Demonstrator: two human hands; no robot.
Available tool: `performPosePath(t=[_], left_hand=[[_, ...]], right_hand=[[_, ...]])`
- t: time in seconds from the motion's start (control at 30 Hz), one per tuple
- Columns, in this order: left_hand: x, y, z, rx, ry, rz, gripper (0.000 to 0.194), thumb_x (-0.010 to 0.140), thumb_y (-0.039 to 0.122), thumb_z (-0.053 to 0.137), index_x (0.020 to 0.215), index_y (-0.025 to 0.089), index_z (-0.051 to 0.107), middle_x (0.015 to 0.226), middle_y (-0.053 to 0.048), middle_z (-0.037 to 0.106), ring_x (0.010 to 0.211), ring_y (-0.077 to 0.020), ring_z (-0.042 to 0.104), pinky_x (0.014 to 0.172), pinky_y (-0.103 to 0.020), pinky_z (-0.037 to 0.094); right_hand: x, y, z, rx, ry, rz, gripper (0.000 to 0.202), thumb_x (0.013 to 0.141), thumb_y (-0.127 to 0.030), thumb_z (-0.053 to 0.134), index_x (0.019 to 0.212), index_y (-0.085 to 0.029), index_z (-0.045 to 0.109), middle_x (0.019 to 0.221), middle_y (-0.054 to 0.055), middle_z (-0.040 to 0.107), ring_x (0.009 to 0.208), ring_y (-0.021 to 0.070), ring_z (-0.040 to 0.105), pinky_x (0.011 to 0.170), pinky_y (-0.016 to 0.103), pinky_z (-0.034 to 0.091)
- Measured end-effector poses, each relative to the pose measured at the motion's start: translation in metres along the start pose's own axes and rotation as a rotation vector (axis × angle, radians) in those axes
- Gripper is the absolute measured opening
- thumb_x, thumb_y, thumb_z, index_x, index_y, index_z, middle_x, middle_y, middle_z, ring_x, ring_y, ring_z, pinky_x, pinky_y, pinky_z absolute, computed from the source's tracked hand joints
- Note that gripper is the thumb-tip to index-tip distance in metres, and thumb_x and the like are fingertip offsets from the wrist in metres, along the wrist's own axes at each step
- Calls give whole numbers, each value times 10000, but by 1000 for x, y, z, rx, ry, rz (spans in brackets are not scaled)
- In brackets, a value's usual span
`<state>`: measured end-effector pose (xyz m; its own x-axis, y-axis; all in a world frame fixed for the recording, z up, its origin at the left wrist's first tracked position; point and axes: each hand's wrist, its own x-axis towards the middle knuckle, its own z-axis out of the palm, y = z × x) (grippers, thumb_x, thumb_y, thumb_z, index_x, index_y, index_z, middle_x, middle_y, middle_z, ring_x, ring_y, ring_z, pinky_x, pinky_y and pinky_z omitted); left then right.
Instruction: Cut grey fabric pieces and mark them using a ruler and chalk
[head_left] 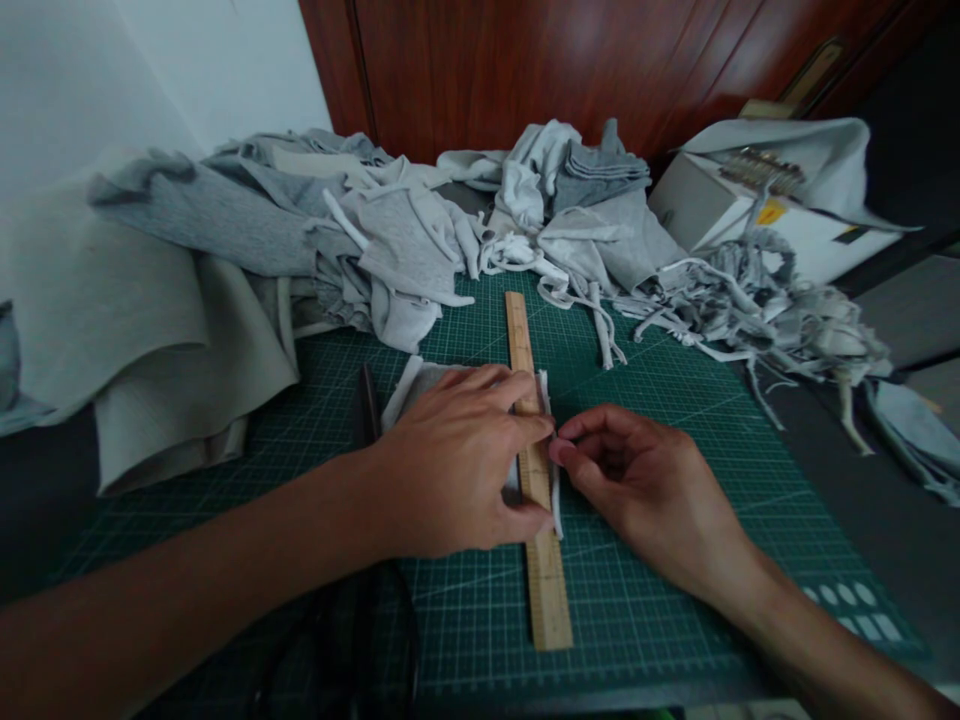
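Observation:
A wooden ruler [551, 590] lies lengthwise over a small piece of light grey fabric [429, 378] on the green cutting mat [480, 620]. My left hand [457, 460] rests across both, fingers spread and fingertips pressing on the ruler; it covers most of the fabric. Along the ruler's right side runs the fabric's narrow pale edge [556, 500]. There my right hand [637, 480] pinches the edge between thumb and index finger, with the other fingers curled. Under my left forearm are dark scissors [367, 400], partly hidden, with black loop handles towards me.
Heaped grey fabric [405, 230] lines the back of the mat. Tangled fabric strips [750, 290] lie at the right, before a white box [810, 230]. A large greenish-grey cloth [187, 370] drapes at the left. A red-brown wooden door [562, 70] stands behind.

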<state>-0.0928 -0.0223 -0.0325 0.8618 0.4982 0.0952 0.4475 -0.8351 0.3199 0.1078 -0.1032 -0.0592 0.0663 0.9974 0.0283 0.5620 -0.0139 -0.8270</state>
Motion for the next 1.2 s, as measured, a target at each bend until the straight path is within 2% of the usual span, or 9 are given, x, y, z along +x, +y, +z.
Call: performPosePath(t=[0.13,0.37,0.5,0.67,0.83,0.93,1.0,1.1,1.2], left_hand=[[0,0,0,1,-3,2,434,818,535,787,1129,234,760,1347,-98,634,1315,-346,559,1130,-535,428],[-1,1,0,11,-28,-22,454,808,554,801,1123,228,770,1484,-120,590,1402,-372,513,1170,-552,402],[-1,-1,1,17,-26,-10,460,808,580,811,1107,233,766,1480,-113,593,1401,-366,515,1163,-545,406],[1,-2,1,8,-32,-9,485,803,586,820,1138,239,768,1470,-104,592,1385,-355,521,1167,-531,399],[1,-2,0,9,-33,-15,483,845,587,773,1181,240,765,1419,-106,613,1377,-347,526,1149,-523,407],[-1,-2,1,10,-25,-14,469,843,582,777,1168,244,764,1385,-96,624,1362,-340,534,1145,-515,409],[-2,-2,2,12,-21,-13,492,830,588,791,1181,246,759,1402,-96,614,1370,-344,527,1155,-517,403],[-1,-2,1,8,-28,-17,490,813,579,813,1174,252,761,1423,-93,601,1383,-347,517,1164,-517,398],[0,-2,0,3,-39,-10,470,833,570,798,1174,249,760,1409,-88,607,1375,-343,522,1160,-516,403]], right_hand=[[1,-1,2,17,-12,-8,51,943,-269,693,925,-227,714,760,28,766,635,193,707,551,296,539],[2,-5,5,8,-32,-31,55,944,-238,667,907,-220,702,686,-1,716,530,152,635,496,274,491],[2,-4,5,63,-36,-14,92,933,-239,655,846,-217,673,646,-15,663,515,134,573,474,259,431],[-9,-5,0,159,-161,43,112,908,-234,644,798,-211,649,679,-3,650,559,131,519,487,263,379],[-17,-5,-7,79,-284,56,91,945,-204,623,879,-219,684,746,-1,698,590,131,548,512,270,385],[-14,-8,-10,74,-264,73,63,985,-274,653,985,-227,695,711,-18,685,543,124,537,469,256,379],[-12,-11,-11,142,-185,98,133,1004,-357,684,1007,-225,678,729,-20,689,529,114,558,460,243,408],[-15,-13,-13,207,-107,24,170,1060,-405,637,1026,-240,612,768,-28,699,561,108,626,522,235,485],[-27,-4,-15,153,-242,-141,73,1129,-341,506,1137,-275,535,826,-32,715,610,115,660,578,244,528]])
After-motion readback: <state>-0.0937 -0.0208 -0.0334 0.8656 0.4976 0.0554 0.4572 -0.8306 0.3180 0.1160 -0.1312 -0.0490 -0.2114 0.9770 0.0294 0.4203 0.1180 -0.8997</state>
